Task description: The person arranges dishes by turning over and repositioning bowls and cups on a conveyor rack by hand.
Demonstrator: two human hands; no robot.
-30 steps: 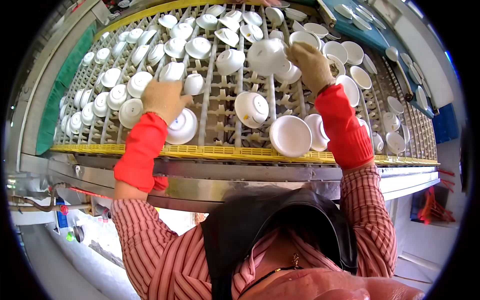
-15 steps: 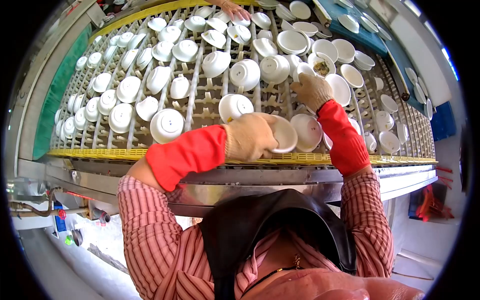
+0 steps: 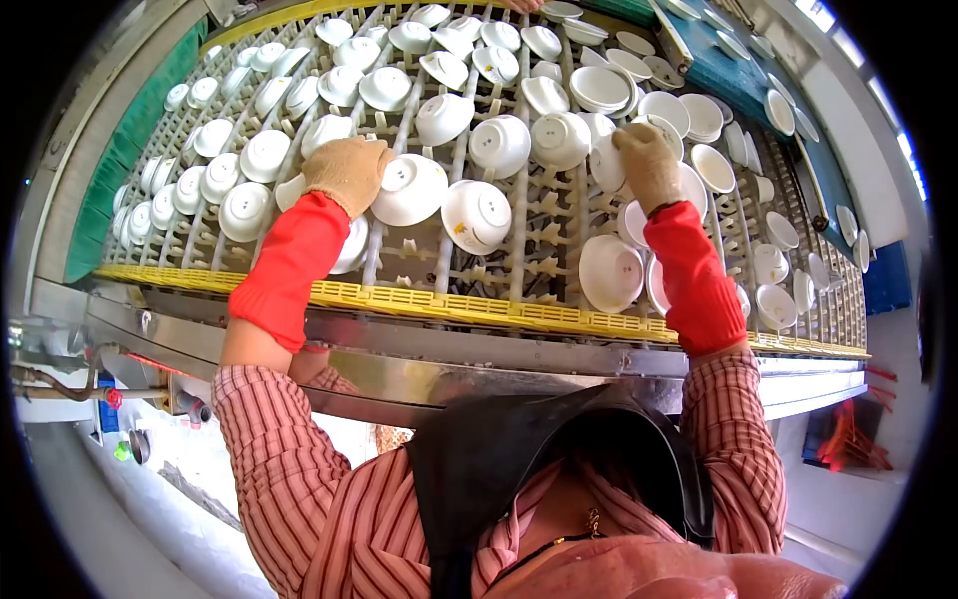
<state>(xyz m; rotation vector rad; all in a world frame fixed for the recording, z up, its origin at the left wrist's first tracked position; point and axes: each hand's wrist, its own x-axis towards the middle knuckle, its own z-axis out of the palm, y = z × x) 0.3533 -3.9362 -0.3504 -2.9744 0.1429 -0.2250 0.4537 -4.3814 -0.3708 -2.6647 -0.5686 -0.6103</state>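
My left hand point(image 3: 349, 172), in a beige knit glove with a red cuff, is closed at the left edge of an upside-down white bowl point(image 3: 411, 192) over the rack; its fingertips are partly hidden. Right of that bowl, another white bowl point(image 3: 477, 218) leans on the pegs. My right hand point(image 3: 651, 168), gloved the same way, is closed at the rim of a tilted white bowl point(image 3: 607, 165) among the crowded dishes on the right. Behind its fingers is a bowl point(image 3: 661, 132), mostly covered by the glove. Below stands a larger tilted bowl point(image 3: 611, 274).
A pegged conveyor rack point(image 3: 544, 235) carries rows of overturned bowls, with a yellow edge strip point(image 3: 429, 299) in front. A green flap point(image 3: 135, 170) hangs at the left. On the right, a blue belt point(image 3: 733, 85) bears more dishes. Another person's hand point(image 3: 521, 5) shows at the top edge.
My left hand has moved left and away from me with a bowl, which is now over the rack. My right hand has shifted slightly right. The other person's hand has drawn back.
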